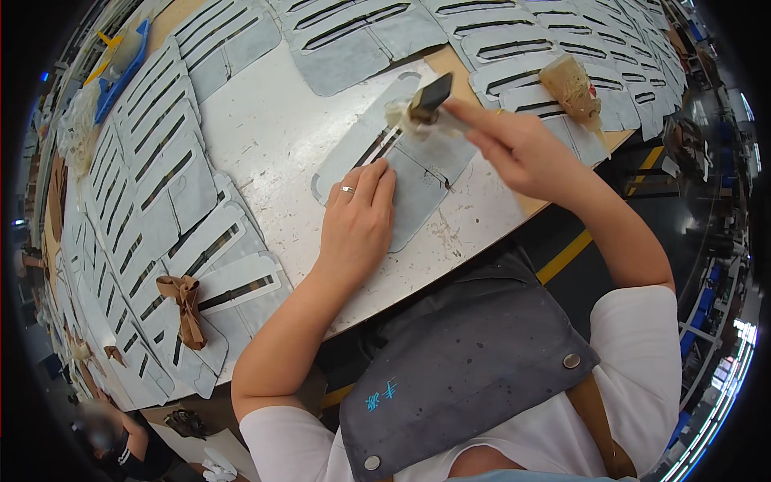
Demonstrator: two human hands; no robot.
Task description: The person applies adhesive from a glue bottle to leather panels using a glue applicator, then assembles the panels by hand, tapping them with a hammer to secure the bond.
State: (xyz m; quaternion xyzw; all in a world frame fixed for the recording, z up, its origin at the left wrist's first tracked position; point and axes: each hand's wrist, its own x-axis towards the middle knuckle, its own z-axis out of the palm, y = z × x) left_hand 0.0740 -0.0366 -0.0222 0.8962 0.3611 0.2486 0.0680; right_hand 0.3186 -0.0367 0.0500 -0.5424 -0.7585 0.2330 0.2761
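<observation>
On the worktable (249, 149) in front of me lies a pale grey flat panel (419, 199) with rounded corners and a long dark slot that looks like a zipper opening. My left hand (359, 215) rests on it, fingers together and pressing down beside the slot. My right hand (520, 153) grips the handle of a hammer (430, 98). Its dark head, with pale yellowish wrapping around it, is over the far part of the panel. Motion blur hides whether the hammer touches the panel.
Overlapping rows of similar grey slotted panels (157, 132) cover the table's left and far sides. A knotted brown strip (186, 312) lies on the left ones, a tan crumpled bundle (572, 90) on the right ones. A blue tray (122, 74) stands far left. Another person (120, 438) is at lower left.
</observation>
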